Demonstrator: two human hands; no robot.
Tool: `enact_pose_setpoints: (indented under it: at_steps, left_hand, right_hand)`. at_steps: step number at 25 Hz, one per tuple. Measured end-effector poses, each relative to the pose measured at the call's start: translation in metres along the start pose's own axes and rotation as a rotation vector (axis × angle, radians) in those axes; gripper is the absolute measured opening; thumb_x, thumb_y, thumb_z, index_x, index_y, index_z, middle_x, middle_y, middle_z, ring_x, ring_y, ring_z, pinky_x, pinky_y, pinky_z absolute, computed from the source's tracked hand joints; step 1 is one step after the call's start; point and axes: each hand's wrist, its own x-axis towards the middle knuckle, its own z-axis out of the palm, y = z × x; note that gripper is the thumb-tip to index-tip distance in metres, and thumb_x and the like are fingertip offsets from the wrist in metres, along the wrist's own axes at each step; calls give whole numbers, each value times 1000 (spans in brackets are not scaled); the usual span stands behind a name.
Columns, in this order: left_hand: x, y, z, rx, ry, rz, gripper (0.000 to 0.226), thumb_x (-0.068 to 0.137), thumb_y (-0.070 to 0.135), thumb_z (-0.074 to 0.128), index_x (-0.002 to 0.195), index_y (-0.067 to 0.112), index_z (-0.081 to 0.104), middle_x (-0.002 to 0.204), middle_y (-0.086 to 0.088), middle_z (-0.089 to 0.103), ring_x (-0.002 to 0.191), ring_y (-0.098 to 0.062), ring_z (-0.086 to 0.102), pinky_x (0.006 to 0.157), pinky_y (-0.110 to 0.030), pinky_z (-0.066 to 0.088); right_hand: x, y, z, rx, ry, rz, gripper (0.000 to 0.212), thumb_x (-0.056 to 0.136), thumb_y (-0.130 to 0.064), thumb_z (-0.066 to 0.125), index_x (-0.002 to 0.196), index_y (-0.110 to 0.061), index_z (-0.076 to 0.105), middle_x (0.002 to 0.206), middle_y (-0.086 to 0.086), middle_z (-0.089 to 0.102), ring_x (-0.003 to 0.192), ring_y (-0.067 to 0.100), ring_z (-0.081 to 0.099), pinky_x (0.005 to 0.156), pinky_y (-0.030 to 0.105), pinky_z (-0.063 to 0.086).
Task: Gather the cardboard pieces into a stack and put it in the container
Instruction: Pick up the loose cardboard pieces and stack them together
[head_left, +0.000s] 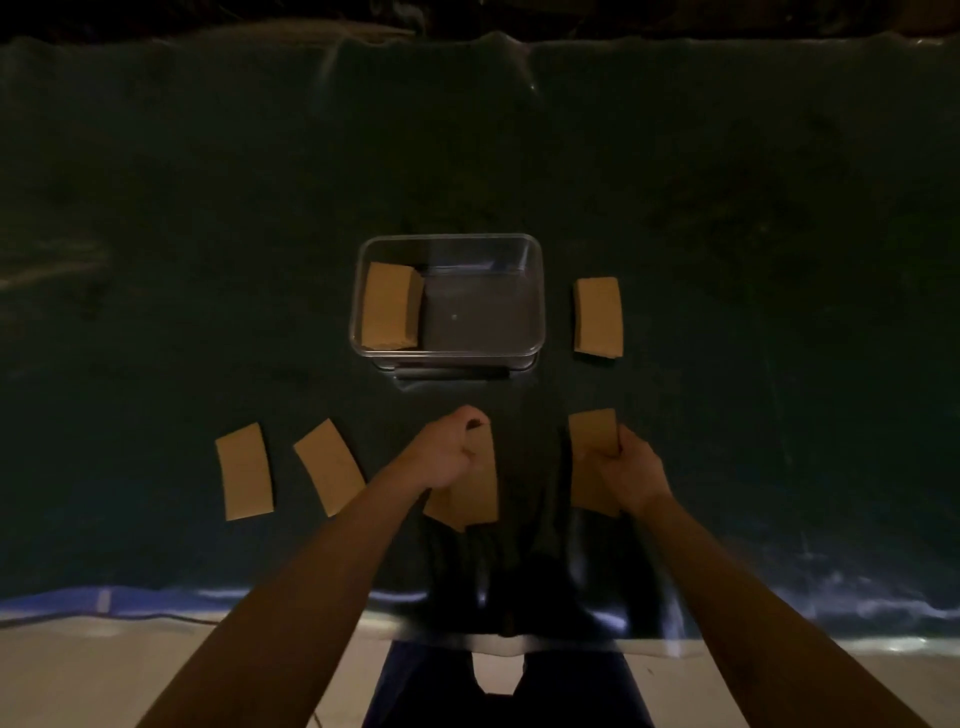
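Note:
A clear plastic container (537, 291) stands mid-table with a stack of brown cardboard pieces (390, 306) in its left side. My left hand (451, 451) grips a cardboard piece (475, 493) just in front of the container. My right hand (631, 470) grips another cardboard piece (592, 434) by its right edge. Two loose pieces lie flat at the left, one far left (244, 471) and one tilted (330, 466). A small pile of pieces (597, 317) rests right of the container.
A dark green cloth (208, 208) covers the table. Its near edge (156, 605) runs across the bottom, with pale floor beyond. My legs (498, 686) show below the edge. The scene is dim.

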Motion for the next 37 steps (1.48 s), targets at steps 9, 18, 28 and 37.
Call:
enact_pose_setpoints:
  at_steps: [9, 18, 28, 37]
  left_hand:
    - [-3, -29, 12, 284, 169, 87, 41, 89, 11, 64, 128, 18, 55, 131, -10, 42, 108, -30, 58, 93, -41, 50]
    - [-18, -31, -32, -185, -59, -119, 37, 84, 13, 74, 111, 28, 53, 114, 1, 58, 106, -19, 57, 80, -31, 47]
    - [-43, -21, -38, -634, -149, 1, 31, 81, 8, 78, 101, 27, 65, 106, 0, 70, 101, -18, 64, 83, -34, 46]
    - [-66, -13, -20, -709, 49, 95, 29, 86, 37, 73, 113, 39, 63, 119, 5, 61, 111, -15, 59, 96, -42, 53]
  right_hand:
    - [-17, 4, 40, 441, -51, 12, 48, 84, 9, 68, 128, -8, 62, 101, 9, 72, 81, 15, 66, 59, 13, 56]
    - [-28, -14, 50, 674, -285, 35, 58, 92, -4, 60, 142, -32, 51, 94, 16, 66, 72, 20, 68, 62, 31, 58]
    - [-56, -65, 78, 670, -674, 53, 49, 86, -31, 73, 132, -22, 59, 115, 12, 74, 102, 33, 72, 77, 42, 60]
    - [-71, -78, 100, 596, -534, 11, 18, 93, -3, 53, 102, -13, 65, 93, 9, 68, 61, 20, 67, 57, 36, 60]
